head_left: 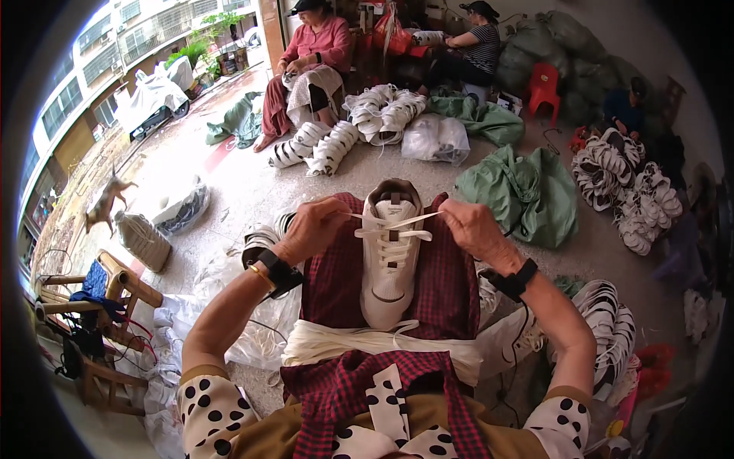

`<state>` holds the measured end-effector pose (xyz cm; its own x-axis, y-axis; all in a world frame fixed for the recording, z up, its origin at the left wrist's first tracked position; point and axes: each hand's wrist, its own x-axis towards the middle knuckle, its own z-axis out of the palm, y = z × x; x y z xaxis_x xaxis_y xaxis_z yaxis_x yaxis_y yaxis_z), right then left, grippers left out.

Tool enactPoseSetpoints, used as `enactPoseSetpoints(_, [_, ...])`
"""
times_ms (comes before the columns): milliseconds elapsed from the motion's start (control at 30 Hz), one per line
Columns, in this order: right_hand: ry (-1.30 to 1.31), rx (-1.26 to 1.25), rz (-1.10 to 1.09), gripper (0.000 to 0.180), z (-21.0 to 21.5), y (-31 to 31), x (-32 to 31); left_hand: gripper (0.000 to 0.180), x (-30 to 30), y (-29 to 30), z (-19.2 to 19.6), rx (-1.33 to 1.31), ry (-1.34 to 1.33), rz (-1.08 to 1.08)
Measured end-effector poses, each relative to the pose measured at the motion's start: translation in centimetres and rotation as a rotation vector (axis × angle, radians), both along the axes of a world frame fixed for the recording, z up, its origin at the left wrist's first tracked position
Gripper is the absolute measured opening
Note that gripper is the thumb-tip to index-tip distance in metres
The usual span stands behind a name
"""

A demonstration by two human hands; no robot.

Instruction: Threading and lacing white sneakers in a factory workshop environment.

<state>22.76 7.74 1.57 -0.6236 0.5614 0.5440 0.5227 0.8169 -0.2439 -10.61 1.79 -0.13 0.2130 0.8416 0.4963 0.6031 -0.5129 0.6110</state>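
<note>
The white sneaker (pixel 390 256) lies sole-down on a red checked cloth (pixel 336 283) spread over the person's lap, toe toward the body, collar pointing away. A white shoelace (pixel 394 223) is threaded through most of the eyelet rows and crosses the tongue near the top.

The left hand (pixel 312 228) is closed in a pinch on the left lace end, drawn out to that side. The right hand (pixel 475 227) is likewise closed, pinching the right lace end, pulled outward. Both ends run taut from the upper eyelets. Judged step: lacing is at the upper rows, with the lace being tensioned. The next move likely calls for even tension on both ends and a fine pinch to guide a tip into the remaining eyelet; whether any eyelet is left open cannot be told from this view.

A bundle of loose white laces (pixel 367 340) lies across the lap, just below the toe. Stacked white sneakers (pixel 619 191) and green sacks (pixel 527 191) sit on the floor, well apart. Two other people sit beyond, at similar work.
</note>
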Motion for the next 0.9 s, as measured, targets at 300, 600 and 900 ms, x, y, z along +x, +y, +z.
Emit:
enactPoseSetpoints(300, [-0.048,0.201,0.094,0.011,2.0,1.4,2.7,0.021,-4.8,-0.2,-0.3,0.333,0.283,0.090])
enactPoseSetpoints(600, [-0.194,0.288,-0.170,0.017,5.0,2.4,9.2,0.018,-11.1,-1.4,-1.8,0.299,0.366,0.399])
enactPoseSetpoints(900, [0.266,0.545,-0.288,0.015,4.3,-0.7,7.3,0.011,-7.7,1.4,-2.1,0.371,0.306,0.440])
